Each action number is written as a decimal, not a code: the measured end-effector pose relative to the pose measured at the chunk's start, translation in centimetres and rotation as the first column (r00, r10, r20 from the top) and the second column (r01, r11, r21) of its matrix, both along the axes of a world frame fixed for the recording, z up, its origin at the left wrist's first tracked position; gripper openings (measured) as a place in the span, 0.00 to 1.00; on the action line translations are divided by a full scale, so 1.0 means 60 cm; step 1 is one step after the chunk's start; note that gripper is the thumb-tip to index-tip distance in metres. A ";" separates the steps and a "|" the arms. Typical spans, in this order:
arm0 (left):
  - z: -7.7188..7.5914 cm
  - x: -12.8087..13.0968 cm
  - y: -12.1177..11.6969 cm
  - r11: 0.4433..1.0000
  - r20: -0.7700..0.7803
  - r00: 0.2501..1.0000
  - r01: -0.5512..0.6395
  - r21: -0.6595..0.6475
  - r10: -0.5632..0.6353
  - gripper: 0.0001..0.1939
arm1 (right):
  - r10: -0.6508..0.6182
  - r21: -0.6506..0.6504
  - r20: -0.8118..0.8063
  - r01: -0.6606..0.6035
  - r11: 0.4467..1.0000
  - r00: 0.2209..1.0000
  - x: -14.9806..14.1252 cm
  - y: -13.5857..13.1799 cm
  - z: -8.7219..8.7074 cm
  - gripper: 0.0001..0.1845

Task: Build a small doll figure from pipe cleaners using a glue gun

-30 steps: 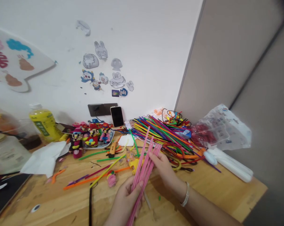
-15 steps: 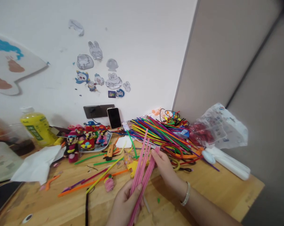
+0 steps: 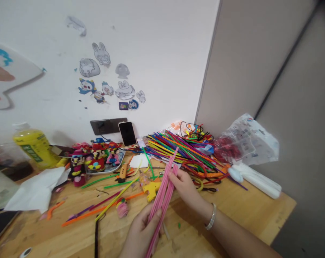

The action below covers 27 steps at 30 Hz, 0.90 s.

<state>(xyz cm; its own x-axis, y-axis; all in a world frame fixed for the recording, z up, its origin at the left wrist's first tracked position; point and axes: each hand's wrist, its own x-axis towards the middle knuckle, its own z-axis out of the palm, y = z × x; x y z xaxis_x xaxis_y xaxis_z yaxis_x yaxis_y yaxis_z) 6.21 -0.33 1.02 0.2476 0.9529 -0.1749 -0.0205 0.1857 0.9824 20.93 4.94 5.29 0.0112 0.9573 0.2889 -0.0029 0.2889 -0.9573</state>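
**Pink pipe cleaners (image 3: 162,197) drawn closer together**

The strands that fanned apart a second ago now form a narrower bundle, its upper end leaning further right, while the left hand (image 3: 142,231) grips its lower part and the right hand (image 3: 185,188) sits beside its upper part. The view has swung right, so the yellow drink bottle (image 3: 34,148) and the smartphone (image 3: 127,133) sit further left in the frame.

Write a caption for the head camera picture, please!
Left hand and right hand hold pink pipe cleaners above a wooden table.
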 end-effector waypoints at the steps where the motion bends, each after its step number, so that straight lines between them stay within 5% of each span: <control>1: -0.001 0.000 0.001 1.000 0.012 1.000 0.007 0.004 -0.007 0.21 | -0.003 -0.004 -0.010 0.003 1.000 1.000 0.000 0.001 -0.001 0.15; 12: 0.000 -0.001 -0.001 0.999 0.033 0.998 -0.045 -0.026 0.045 0.24 | -0.053 -0.145 -0.188 0.025 0.989 0.981 -0.004 0.011 -0.024 0.18; 18: 0.017 0.000 -0.002 0.997 -0.044 0.999 -0.033 -0.070 0.030 0.26 | -0.048 -0.128 -0.231 0.019 0.992 0.972 -0.001 0.014 -0.023 0.24; 27: 0.029 0.001 -0.002 0.998 -0.107 0.994 0.031 -0.048 -0.036 0.28 | -0.122 -0.080 -0.259 0.105 0.991 0.958 0.008 0.017 -0.015 0.20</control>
